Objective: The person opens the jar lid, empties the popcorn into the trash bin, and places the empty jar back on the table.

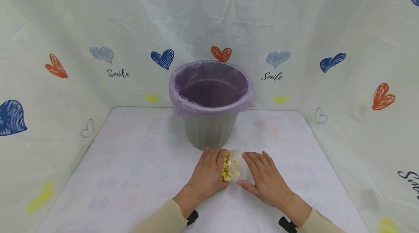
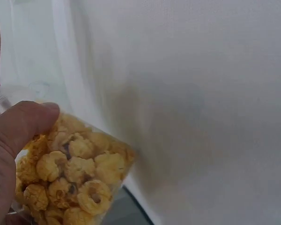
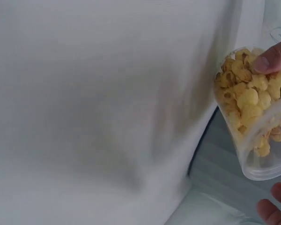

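Note:
A clear plastic tub of yellow popcorn [image 1: 226, 169] lies tipped on its side between the hands, its rimmed end towards the right. My left hand [image 1: 206, 173] grips the tub [image 3: 255, 174], thumb along its wall in both wrist views. My right hand [image 1: 266, 180] is at the rimmed end, fingers spread and fairly straight. The right wrist view puts the right fingers [image 3: 271, 212] close below the rim with a gap showing. In the left wrist view, popcorn [image 2: 75, 178] packs the tub's closed end.
Beyond the hands stands a grey bin [image 1: 209, 131] lined with a purple bag [image 1: 212, 107]. A white-covered table [image 1: 137, 145] lies under everything. Pale sheeting [image 1: 131, 18] printed with hearts hangs behind and at both sides.

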`<state>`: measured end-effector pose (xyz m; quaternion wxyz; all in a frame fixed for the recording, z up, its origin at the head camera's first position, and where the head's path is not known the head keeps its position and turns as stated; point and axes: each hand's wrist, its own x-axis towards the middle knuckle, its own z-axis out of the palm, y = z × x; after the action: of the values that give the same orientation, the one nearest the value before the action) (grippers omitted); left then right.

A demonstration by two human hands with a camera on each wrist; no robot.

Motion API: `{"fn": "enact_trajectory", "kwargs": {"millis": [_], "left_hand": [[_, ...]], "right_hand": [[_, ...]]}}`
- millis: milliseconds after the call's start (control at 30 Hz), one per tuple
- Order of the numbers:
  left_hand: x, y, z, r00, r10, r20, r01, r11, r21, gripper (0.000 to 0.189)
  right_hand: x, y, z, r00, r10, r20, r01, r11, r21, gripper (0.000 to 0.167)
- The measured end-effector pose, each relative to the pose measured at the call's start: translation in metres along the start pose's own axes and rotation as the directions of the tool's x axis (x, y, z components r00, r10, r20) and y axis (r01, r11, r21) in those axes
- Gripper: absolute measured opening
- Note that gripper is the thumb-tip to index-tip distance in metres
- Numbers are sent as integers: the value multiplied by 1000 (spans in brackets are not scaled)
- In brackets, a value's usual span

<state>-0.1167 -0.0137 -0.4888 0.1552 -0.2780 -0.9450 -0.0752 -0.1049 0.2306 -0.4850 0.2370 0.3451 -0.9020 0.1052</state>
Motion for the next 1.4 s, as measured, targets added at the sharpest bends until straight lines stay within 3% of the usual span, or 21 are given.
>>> {"fn": "enact_trajectory", "kwargs": {"millis": [133, 267, 433, 667, 967, 1233, 1400], "left_hand": [[-4, -6, -7, 997, 9, 75, -7, 1000, -29, 104], [-7, -10, -11, 995, 22, 100, -19, 999, -31, 103], [-9, -14, -12, 995, 23, 95, -21, 999, -27, 103], [-12, -16, -6, 998, 18, 64, -16, 999, -32, 109], [-11, -20, -2, 996, 84, -3, -84, 996, 20, 109], [-6, -23, -2, 991, 133, -5, -133, 991, 25, 101], [-3, -25, -4, 990, 138, 25, -139, 990, 17, 98]], "right_hand": [[10, -3, -2, 993, 54, 105, -59, 997, 47, 97], [19, -5, 0, 988, 32, 148, -39, 998, 40, 108], [26, -9, 7, 992, -19, 125, 21, 1000, -12, 113], [30, -12, 11, 993, -12, 121, 16, 999, -31, 109], [31, -13, 13, 995, -33, 99, 38, 998, -51, 108], [32, -13, 15, 996, -51, 78, 56, 997, -62, 107], [32, -12, 17, 996, -81, 42, 83, 995, -49, 107]]}}
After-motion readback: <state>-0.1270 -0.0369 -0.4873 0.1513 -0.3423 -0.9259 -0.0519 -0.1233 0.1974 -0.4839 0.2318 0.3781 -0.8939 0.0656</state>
